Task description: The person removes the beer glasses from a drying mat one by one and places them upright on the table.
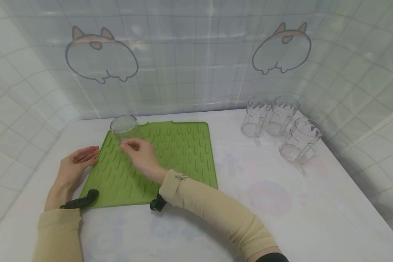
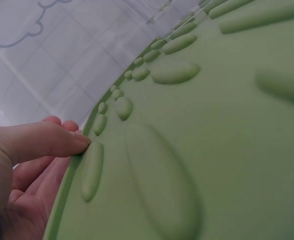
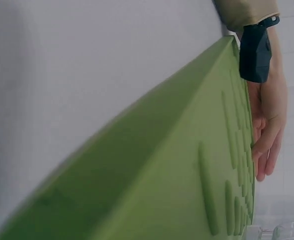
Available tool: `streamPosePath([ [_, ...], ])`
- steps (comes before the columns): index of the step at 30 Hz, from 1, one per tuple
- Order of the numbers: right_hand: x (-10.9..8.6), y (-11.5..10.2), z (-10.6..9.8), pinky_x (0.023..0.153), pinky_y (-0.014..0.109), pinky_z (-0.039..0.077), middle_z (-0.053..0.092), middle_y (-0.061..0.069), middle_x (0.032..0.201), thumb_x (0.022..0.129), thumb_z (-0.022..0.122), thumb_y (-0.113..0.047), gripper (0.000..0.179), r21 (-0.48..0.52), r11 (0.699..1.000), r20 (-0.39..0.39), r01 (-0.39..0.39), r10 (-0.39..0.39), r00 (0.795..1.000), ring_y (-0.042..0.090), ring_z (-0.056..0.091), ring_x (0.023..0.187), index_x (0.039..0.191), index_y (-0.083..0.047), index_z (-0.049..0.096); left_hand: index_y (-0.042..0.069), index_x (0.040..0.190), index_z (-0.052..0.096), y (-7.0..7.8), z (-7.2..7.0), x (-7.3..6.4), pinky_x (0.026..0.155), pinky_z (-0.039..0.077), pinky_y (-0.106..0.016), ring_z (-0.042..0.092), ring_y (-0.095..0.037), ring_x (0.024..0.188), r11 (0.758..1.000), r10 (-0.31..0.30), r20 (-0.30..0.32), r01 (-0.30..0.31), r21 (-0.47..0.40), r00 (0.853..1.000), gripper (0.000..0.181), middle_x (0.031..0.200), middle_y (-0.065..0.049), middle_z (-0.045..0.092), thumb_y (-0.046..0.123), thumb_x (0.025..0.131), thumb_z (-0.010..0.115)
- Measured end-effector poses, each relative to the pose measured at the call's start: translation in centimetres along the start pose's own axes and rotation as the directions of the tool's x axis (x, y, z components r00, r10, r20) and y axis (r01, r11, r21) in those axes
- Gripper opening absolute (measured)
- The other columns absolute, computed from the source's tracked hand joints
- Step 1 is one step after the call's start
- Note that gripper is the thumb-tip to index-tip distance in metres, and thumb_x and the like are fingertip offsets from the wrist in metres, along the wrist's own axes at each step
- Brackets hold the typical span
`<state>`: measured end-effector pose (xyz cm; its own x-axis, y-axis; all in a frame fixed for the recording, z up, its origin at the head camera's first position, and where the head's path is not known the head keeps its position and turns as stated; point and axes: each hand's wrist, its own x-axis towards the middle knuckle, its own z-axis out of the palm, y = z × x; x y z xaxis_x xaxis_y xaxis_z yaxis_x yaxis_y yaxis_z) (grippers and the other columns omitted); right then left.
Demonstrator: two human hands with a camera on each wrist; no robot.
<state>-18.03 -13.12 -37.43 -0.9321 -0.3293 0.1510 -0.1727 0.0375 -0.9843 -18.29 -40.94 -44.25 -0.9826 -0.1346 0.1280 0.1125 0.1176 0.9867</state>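
A clear glass mug (image 1: pixel 124 125) is at the back left corner of the green silicone drying mat (image 1: pixel 183 182), overlapping it in the head view. My right hand (image 1: pixel 143 155) pinches its handle between thumb and fingers. At the bottom right of the right wrist view, part of the glass mug (image 3: pixel 288 231) shows. My left hand (image 1: pixel 74 166) lies along the mat's left edge. In the left wrist view, the thumb of the left hand (image 2: pixel 34 150) touches the raised rim, with the other fingers loosely extended just outside it.
Three more clear glass mugs stand upright at the right: one mug (image 1: pixel 253 118) at the back, another mug (image 1: pixel 280 118) beside it, and a third mug (image 1: pixel 299 142) nearer. Patterned sheets line the back and sides of the white table (image 1: pixel 235 218).
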Motion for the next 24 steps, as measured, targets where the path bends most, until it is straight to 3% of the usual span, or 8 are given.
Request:
streamPosePath([
  [12, 0.14, 0.38, 0.34, 0.073, 0.014, 0.05, 0.064, -0.015, 0.096, 0.094, 0.056, -0.031, 0.02, -0.008, 0.998, -0.005, 0.055, -0.055, 0.998, -0.004, 0.056, 0.087, 0.106, -0.019, 0.067, -0.002, 0.133, 0.048, 0.19, 0.12, -0.04, 0.083, 0.05, -0.01, 0.063, 0.0, 0.1, 1.0, -0.002, -0.008, 0.002, -0.006, 1.0, 0.058, 0.118, 0.008, 0.064, 0.0, 0.081, 0.071],
  [24, 0.52, 0.71, 0.81, 0.075, 0.014, 0.052, 0.068, -0.01, 0.096, 0.092, 0.06, -0.018, 0.014, 0.135, 0.99, -0.018, 0.031, -0.029, 0.999, -0.003, 0.059, 0.086, 0.102, -0.013, 0.068, -0.004, 0.135, 0.044, 0.09, 0.09, -0.15, 0.084, 0.05, -0.01, 0.063, 0.001, 0.099, 1.0, -0.011, -0.008, 0.011, -0.01, 1.0, 0.062, 0.119, 0.008, 0.063, 0.001, 0.08, 0.072],
])
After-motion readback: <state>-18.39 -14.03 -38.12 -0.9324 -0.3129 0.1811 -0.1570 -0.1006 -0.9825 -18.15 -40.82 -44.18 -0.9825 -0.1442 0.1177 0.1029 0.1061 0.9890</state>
